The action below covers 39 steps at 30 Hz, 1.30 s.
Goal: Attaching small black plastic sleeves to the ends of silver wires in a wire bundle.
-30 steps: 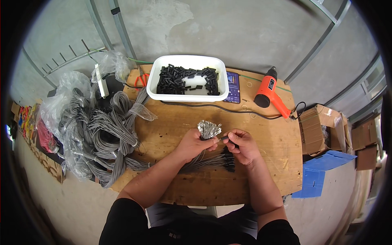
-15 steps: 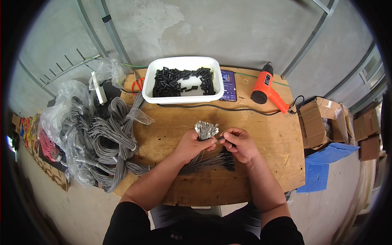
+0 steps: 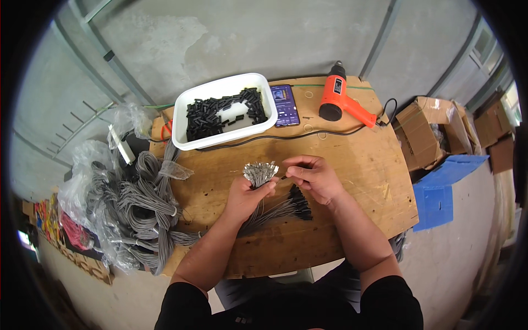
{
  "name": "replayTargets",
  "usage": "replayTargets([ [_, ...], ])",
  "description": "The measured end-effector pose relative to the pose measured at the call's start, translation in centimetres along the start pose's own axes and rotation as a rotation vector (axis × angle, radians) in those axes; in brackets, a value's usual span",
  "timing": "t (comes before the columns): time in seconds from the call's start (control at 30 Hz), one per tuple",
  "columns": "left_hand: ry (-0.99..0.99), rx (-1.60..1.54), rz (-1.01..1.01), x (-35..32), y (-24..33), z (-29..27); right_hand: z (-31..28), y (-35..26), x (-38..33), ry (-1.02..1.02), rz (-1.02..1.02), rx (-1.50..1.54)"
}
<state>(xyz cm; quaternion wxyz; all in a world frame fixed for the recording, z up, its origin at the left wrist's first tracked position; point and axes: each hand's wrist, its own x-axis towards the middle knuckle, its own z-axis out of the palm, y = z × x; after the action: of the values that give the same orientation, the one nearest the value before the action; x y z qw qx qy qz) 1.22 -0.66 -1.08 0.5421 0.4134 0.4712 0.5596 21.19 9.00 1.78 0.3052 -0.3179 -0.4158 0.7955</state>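
My left hand (image 3: 245, 199) is closed round a bundle of grey wires (image 3: 269, 213), whose silver metal terminals (image 3: 260, 172) fan out above the fist. Close to its right side, my right hand (image 3: 318, 180) pinches a small black sleeve (image 3: 284, 177) between thumb and forefinger. The sleeve sits by the left thumb; whether a wire runs inside it is too small to tell. Below the hands, other grey wires lie on the table with black-sleeved ends (image 3: 300, 203) spread toward the right forearm.
A white tub (image 3: 184, 144) of loose black sleeves (image 3: 204, 120) stands at the back beside a phone (image 3: 285, 105). An orange heat gun (image 3: 344, 102) lies right of them, its black cord crossing the wooden table (image 3: 352, 159). Coiled grey wires (image 3: 146, 201) and plastic bags crowd the left side.
The view has shifted, so the table and tub sit farther left and slightly tilted. My right hand's fingers have lifted and straightened somewhat; the left still grips the bundle.
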Motion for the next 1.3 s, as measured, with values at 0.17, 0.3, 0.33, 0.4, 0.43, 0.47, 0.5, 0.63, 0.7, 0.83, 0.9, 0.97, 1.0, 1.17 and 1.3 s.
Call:
replayTargets([
  [0.17, -0.081, -0.014, -0.076, -0.1, 0.6, 0.4, 0.1, 0.9, -0.1, -0.085, 0.0, 0.012],
  [0.3, -0.232, 0.029, -0.157, 0.0, 0.8, 0.3, 0.3, 0.7, -0.5, -0.128, 0.022, -0.094],
  [0.33, -0.242, 0.039, -0.164, 0.0, 0.7, 0.3, 0.3, 0.7, -0.5, -0.129, -0.015, -0.169],
  [0.4, -0.14, 0.031, -0.193, 0.1, 0.6, 0.7, 0.5, 1.6, -0.3, -0.095, -0.214, -0.288],
  [0.43, -0.15, 0.04, -0.198, 0.1, 0.6, 0.9, 0.5, 2.0, -0.2, -0.066, -0.405, -0.419],
  [0.47, -0.107, 0.074, -0.161, 0.0, 0.6, 1.0, 0.4, 2.5, 0.0, -0.059, -0.409, -0.411],
  [0.5, -0.064, 0.107, -0.124, 0.0, 0.7, 1.0, 0.3, 2.8, 0.2, -0.048, -0.465, -0.438],
  [0.63, -0.007, 0.084, -0.127, -0.2, 0.3, 0.4, 1.1, 1.3, -0.6, -0.03, -0.212, -0.323],
  [0.7, 0.001, 0.003, -0.173, -0.1, 0.6, 0.4, 1.1, 0.9, -0.8, -0.045, -0.12, -0.248],
  [0.83, -0.021, -0.033, -0.14, 0.1, 0.8, 0.6, 0.4, 1.3, -0.5, -0.068, -0.043, -0.157],
  [0.9, -0.021, -0.047, -0.145, 0.1, 0.7, 0.6, 0.2, 1.3, -0.4, -0.06, -0.038, -0.17],
  [0.97, -0.006, -0.067, -0.143, 0.1, 0.7, 0.4, 0.2, 1.2, -0.3, -0.05, -0.034, -0.186],
  [1.0, 0.005, -0.054, -0.141, 0.0, 0.7, 0.3, 0.4, 1.0, -0.4, -0.049, -0.033, -0.209],
  [1.17, 0.047, -0.034, -0.141, 0.1, 0.8, 0.8, 0.5, 1.0, -0.5, -0.077, -0.061, -0.216],
  [1.3, 0.059, -0.024, -0.145, 0.2, 0.8, 0.8, 0.8, 0.8, -0.8, -0.046, -0.048, -0.285],
])
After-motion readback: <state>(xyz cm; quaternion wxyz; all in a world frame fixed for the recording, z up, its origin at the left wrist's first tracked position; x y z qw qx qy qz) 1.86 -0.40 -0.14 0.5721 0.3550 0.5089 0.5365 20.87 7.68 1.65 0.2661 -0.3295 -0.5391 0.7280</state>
